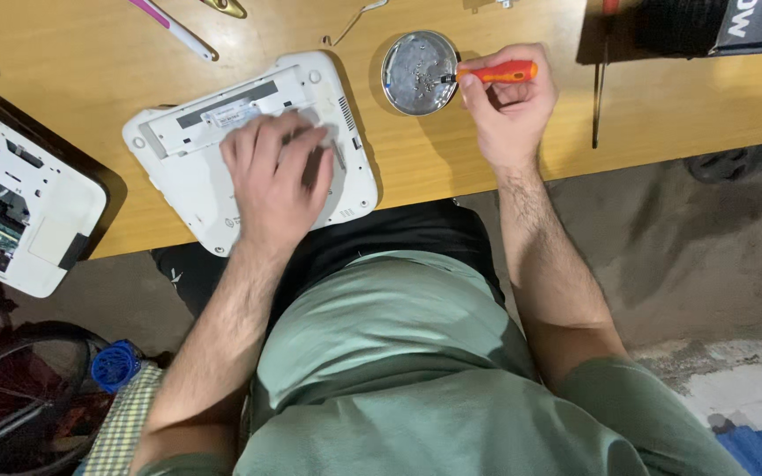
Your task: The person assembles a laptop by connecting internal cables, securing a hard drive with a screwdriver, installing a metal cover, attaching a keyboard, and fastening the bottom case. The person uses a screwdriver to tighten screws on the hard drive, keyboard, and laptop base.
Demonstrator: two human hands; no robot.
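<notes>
Evidently a small white laptop (pixel 249 150) has been turned underside up on the wooden table (pixel 63 70), close to the near edge, and it is pressed flat by the left hand (pixel 275 181), whose fingers are spread apart over the middle of the casing and closed on nothing. An orange-handled screwdriver (pixel 491 73) is gripped by the right hand (pixel 509 106), the fingers being wrapped together round the handle, with the tip laid at the rim of a round metal dish (pixel 419 72) that stands just beside the laptop's far right corner. Whether a screw is carried on the tip, or whether any lie in the dish, cannot be told, since the dish is too bright and blurred. The bottom cover is seen to be in place, so the opening of the casing is judged to be at an early stage: at most some screws have been taken out, and the lifting of the cover is judged to remain. At the left edge a second white device (pixel 19 207) is seen with its cover off and a green circuit board exposed. A slim dark tool (pixel 599 97) is laid well apart to the right, beside a dark box (pixel 734 26).
</notes>
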